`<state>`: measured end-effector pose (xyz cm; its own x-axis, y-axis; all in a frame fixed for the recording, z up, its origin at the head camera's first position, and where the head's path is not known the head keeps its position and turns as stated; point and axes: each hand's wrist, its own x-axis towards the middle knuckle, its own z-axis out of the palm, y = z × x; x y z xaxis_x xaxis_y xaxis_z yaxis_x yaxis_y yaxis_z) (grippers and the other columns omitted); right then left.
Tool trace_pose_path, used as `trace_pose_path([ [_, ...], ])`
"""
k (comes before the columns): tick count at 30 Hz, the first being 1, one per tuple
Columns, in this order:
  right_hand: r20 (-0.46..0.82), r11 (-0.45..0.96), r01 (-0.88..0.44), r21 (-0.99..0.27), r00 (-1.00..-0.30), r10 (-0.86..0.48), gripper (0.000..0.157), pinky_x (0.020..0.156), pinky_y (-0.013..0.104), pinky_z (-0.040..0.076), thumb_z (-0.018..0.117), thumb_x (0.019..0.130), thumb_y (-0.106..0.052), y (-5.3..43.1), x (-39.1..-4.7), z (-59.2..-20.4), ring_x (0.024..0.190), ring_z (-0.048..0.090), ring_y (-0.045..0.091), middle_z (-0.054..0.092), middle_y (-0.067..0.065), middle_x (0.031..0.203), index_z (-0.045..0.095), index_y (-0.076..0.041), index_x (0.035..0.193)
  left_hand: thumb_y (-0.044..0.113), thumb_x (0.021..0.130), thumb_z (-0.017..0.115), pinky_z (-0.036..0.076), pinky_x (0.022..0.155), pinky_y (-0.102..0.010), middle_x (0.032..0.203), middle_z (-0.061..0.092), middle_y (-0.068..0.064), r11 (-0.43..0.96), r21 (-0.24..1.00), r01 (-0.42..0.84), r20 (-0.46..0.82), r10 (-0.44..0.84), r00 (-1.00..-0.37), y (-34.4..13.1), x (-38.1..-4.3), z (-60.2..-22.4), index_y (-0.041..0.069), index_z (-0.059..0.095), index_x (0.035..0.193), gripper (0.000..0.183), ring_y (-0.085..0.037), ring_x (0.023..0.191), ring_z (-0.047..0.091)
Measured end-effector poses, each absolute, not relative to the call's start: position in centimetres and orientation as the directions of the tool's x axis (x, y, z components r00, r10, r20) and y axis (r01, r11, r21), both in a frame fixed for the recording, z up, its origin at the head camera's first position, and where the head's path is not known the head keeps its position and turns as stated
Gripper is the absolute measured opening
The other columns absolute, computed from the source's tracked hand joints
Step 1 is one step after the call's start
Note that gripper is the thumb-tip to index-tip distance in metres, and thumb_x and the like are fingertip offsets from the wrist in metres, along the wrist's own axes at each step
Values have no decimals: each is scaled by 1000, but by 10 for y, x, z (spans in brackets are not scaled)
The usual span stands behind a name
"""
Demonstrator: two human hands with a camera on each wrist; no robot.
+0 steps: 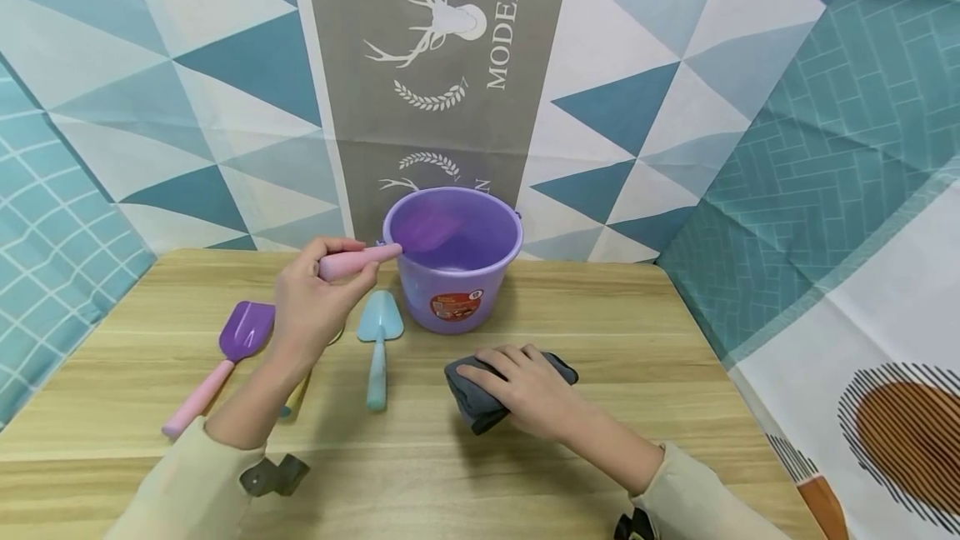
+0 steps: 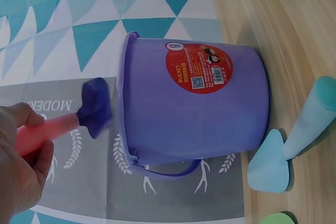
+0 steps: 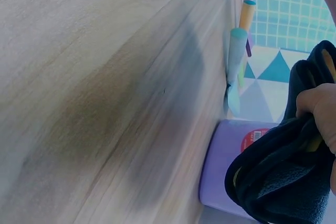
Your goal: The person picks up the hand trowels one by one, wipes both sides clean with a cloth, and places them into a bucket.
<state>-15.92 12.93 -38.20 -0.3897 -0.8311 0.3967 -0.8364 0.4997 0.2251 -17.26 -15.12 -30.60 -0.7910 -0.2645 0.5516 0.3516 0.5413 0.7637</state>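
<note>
In the head view my left hand (image 1: 318, 298) pinches the pink handle of a toy shovel (image 1: 381, 254). Its purple blade is blurred and overlaps the mouth of a purple bucket (image 1: 442, 290), which stands upright at the back of the table. The left wrist view shows the shovel (image 2: 58, 127) just outside the rim, beside the bucket's opening. My right hand (image 1: 536, 394) grips a folded dark grey cloth (image 1: 471, 398) in front of the bucket. Folds of that cloth (image 3: 283, 187) bulge below the fingers in the right wrist view, held above the wooden tabletop.
Left of the bucket lies a light blue toy shovel (image 1: 380, 327). Farther left is a purple shovel with a pink handle (image 1: 247, 332). Between them, a yellow-handled tool (image 1: 297, 398) is partly hidden by my left arm. Patterned cloth (image 1: 630, 107) hangs behind the table (image 1: 637, 340).
</note>
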Motion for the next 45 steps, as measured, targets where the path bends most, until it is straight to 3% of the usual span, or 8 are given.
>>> trace_pose_path([
  [9,374,510,-829,229,-409,-832,77,77,38,50,83,66,-19,130,-158,-383,106,57,20,57,3,124,47,-23,134,22,80,71,45,64,-12,99,69,-7,547,758,355,538,-217,-815,-151,-183,-301,11,65,100,24,-13,82,59],
  [15,381,513,-825,237,-407,-830,75,77,37,50,83,66,-20,130,-158,-383,106,57,20,57,3,123,48,-24,133,18,81,70,46,61,-12,95,68,-9,534,744,401,568,-191,-800,-150,-192,-299,8,64,100,22,-15,78,59],
  [20,377,510,-825,245,-403,-834,74,78,38,50,82,68,-22,131,-159,-385,106,57,20,58,2,123,48,-24,133,14,80,70,45,62,-12,94,67,-9,528,735,425,590,-191,-784,-149,-198,-298,7,64,99,21,-13,78,57],
  [30,365,513,-824,241,-413,-834,70,79,38,50,81,70,-21,132,-159,-387,107,56,20,57,1,123,49,-24,133,13,80,71,50,70,-10,100,64,-11,454,773,444,561,-162,-812,-150,-210,-294,3,59,107,31,0,81,60],
  [38,358,520,-821,236,-424,-832,71,78,37,50,81,70,-20,131,-159,-390,107,56,19,57,-1,123,49,-26,133,9,82,69,51,76,-12,95,59,-10,418,777,471,561,-122,-818,-148,-220,-293,0,51,116,40,-11,90,54],
  [45,360,517,-818,252,-417,-835,68,77,36,50,78,72,-16,132,-159,-391,108,56,19,57,-1,123,49,-26,133,3,82,67,55,79,-23,97,56,-11,429,768,476,568,-113,-815,-147,-228,-295,5,42,125,50,-18,90,56],
])
